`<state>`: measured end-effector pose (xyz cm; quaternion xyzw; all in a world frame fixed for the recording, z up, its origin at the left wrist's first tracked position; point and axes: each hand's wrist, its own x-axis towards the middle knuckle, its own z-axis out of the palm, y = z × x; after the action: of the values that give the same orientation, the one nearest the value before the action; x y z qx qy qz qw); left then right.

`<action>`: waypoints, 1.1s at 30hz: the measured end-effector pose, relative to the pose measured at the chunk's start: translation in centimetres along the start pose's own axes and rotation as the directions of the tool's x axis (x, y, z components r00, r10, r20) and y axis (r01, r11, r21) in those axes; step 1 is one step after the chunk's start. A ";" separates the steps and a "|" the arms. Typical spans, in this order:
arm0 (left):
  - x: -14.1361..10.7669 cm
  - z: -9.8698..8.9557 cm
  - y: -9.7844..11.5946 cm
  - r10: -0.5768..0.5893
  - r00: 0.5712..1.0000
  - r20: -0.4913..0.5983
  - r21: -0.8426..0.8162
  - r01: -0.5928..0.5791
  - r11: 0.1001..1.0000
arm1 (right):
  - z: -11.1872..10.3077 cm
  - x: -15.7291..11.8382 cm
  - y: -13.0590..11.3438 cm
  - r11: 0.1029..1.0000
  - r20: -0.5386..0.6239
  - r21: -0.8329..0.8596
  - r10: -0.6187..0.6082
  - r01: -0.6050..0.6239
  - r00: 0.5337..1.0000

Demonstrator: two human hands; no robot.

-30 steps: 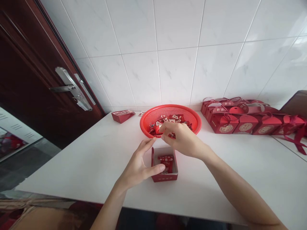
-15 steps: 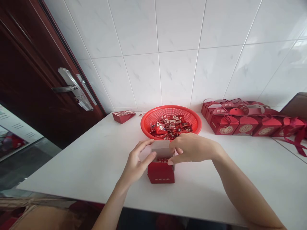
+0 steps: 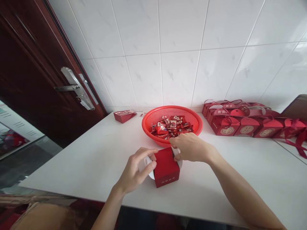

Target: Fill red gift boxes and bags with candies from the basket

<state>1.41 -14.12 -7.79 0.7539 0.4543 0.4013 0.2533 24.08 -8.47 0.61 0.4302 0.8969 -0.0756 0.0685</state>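
A small red paper candy box with pale lettering stands on the white table near its front edge, and a red panel lies over its top. White side flaps stick out at its left and right. My left hand is closed at the left upper edge, thumb and fingers around the white flap there. At the right back edge, the curled fingers of my right hand grip the box by its other flap. Just behind it sits a red plastic basket holding many wrapped candies. The box's inside is hidden.
Several closed red gift boxes with ribbons stand at the right against the tiled wall. One red box lies at the back left of the table. A dark door with a metal handle is at the left.
The red panel has come over the box's opening, covering the candies that showed inside. The box has turned slightly, and its side flaps now spread outward. Both hands stay on it.
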 end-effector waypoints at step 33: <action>-0.2 5.6 0.9 -0.122 0.974 -0.190 0.017 0.128 0.992 | 0.2 -0.6 0.8 0.997 0.090 0.031 -0.068 0.066 0.994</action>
<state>6.48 -14.81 -10.22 0.6861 0.5285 0.4475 0.2232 25.10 -8.48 0.43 0.3970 0.9057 -0.1099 0.1006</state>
